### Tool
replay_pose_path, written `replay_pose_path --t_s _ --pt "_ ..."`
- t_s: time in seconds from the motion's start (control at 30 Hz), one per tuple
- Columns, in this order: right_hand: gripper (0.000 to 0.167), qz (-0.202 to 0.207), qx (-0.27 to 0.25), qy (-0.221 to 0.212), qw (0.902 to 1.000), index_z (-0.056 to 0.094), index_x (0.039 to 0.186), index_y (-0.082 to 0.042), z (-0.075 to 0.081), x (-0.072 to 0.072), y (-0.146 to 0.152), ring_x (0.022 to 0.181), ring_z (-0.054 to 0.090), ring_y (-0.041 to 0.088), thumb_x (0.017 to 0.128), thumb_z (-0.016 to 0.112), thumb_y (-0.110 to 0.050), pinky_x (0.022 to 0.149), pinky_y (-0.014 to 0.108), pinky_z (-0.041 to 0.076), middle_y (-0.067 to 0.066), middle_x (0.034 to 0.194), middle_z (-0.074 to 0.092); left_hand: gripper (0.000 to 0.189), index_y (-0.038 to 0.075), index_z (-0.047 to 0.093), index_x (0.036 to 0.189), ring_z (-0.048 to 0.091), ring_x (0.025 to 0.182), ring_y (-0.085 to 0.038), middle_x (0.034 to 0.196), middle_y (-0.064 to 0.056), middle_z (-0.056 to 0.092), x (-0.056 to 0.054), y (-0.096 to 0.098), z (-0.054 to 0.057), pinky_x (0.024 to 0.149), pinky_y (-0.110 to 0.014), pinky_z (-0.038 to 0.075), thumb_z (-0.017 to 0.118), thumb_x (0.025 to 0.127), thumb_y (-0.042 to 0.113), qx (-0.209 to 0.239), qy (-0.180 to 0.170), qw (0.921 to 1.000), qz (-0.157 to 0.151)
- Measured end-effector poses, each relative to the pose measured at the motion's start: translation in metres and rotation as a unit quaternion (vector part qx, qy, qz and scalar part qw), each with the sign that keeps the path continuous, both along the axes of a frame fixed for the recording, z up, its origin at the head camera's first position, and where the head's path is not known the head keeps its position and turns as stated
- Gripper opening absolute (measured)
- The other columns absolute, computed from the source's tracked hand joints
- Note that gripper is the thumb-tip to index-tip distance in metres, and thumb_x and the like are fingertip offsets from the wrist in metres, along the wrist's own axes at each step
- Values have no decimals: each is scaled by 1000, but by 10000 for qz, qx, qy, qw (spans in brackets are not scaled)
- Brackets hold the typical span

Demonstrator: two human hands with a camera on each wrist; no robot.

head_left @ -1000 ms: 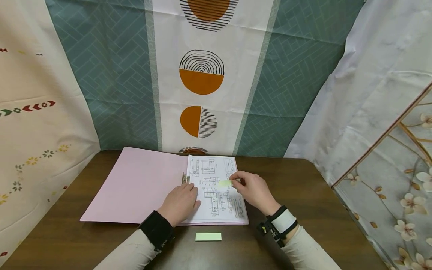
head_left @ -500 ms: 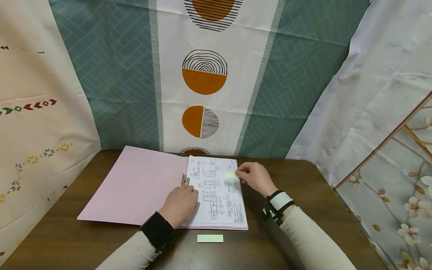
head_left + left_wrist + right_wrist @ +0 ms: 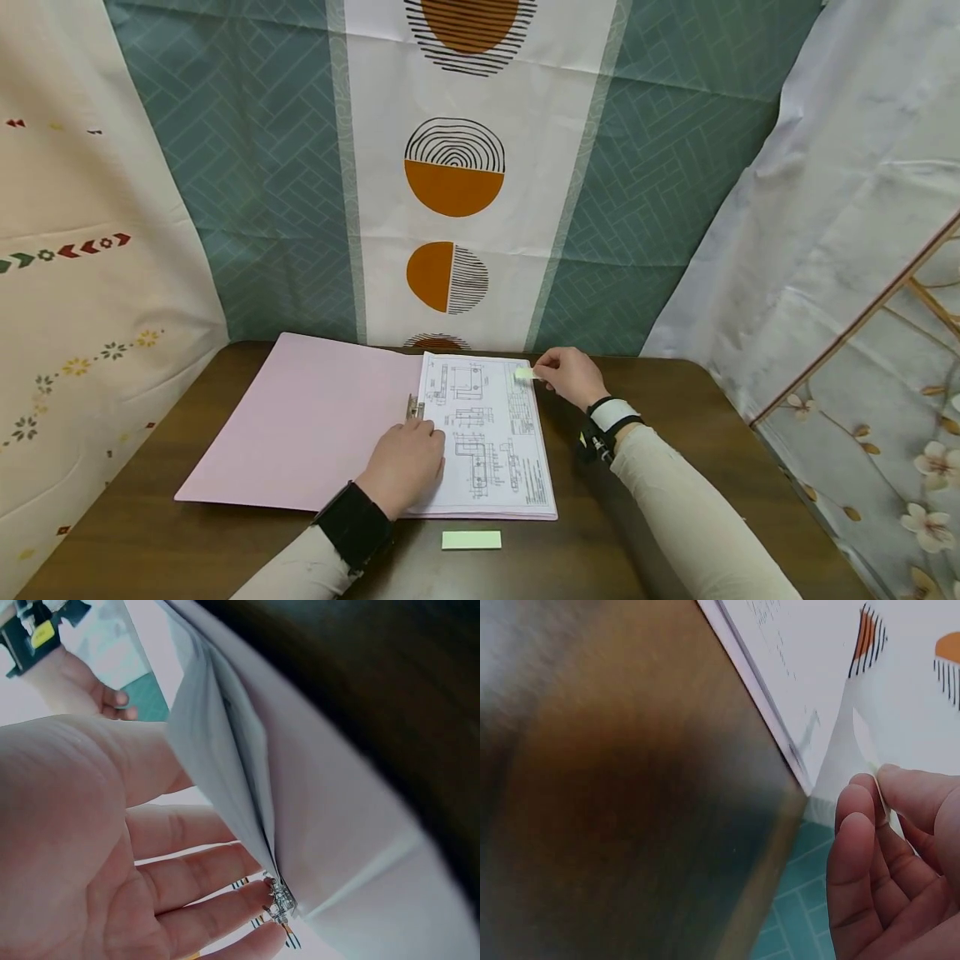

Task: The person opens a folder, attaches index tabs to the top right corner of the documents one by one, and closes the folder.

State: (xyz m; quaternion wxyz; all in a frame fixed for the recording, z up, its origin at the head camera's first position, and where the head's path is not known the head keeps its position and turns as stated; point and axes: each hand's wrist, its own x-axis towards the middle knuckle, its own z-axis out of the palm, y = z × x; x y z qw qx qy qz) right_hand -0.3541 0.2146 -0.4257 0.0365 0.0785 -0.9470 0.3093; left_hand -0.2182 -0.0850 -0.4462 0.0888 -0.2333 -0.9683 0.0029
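Observation:
A pink folder [image 3: 315,417] lies open with a stack of printed technical drawings [image 3: 491,417] on its right side. My left hand [image 3: 408,467] rests on the left margin of the top sheet, beside the metal clip [image 3: 414,408]. In the left wrist view the fingers [image 3: 195,877] are extended and the page edges [image 3: 225,735] sag alongside them. Near the top right corner of the sheet, my right hand [image 3: 572,377] pinches a pale yellow-green sticky note [image 3: 525,374] between thumb and fingers. In the right wrist view the note [image 3: 865,739] appears edge-on; whether it touches the page I cannot tell.
A light green pad of sticky notes [image 3: 471,540] lies in front of the folder on the dark wooden table [image 3: 637,500]. Patterned curtains [image 3: 457,183] hang behind the table and along both sides.
My right hand has carried the sticky note from the middle of the drawing up and right to its top right corner. The left hand has stayed on the sheet.

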Motion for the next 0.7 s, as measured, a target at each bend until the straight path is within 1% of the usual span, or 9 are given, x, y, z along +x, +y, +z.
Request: replay_pose_path --t_s 0.13,0.3,0.5,0.7 --pt "15 -7 50 -61 10000 82 107 -8 -1 -13 3 74 68 20 107 72 -19 65 35 49 15 95 79 28 -2 79 113 70 101 -30 105 -16 74 -1 1 0 89 -45 60 80 101 23 -54 52 10000 25" --pt "17 10 107 -152 9998 82 107 -6 -3 -25 5 71 68 18 107 71 -18 63 33 50 12 89 78 29 -2 79 114 70 102 -31 105 -16 74 -3 2 0 89 -46 60 80 100 23 -87 20 10000 42" --pt "16 -75 92 -274 9996 82 108 -6 -9 -32 5 74 70 18 107 71 -17 65 32 52 10 90 78 27 -2 78 115 69 102 -30 106 -16 74 -2 3 2 89 -46 60 79 101 22 -106 -57 9999 60" --pt "15 -146 316 -359 9987 82 108 -7 -13 -40 4 75 71 18 107 73 -19 66 34 52 8 91 78 26 -2 78 112 69 100 -30 103 -16 74 0 3 2 86 -45 60 79 100 21 -131 121 9998 -29"
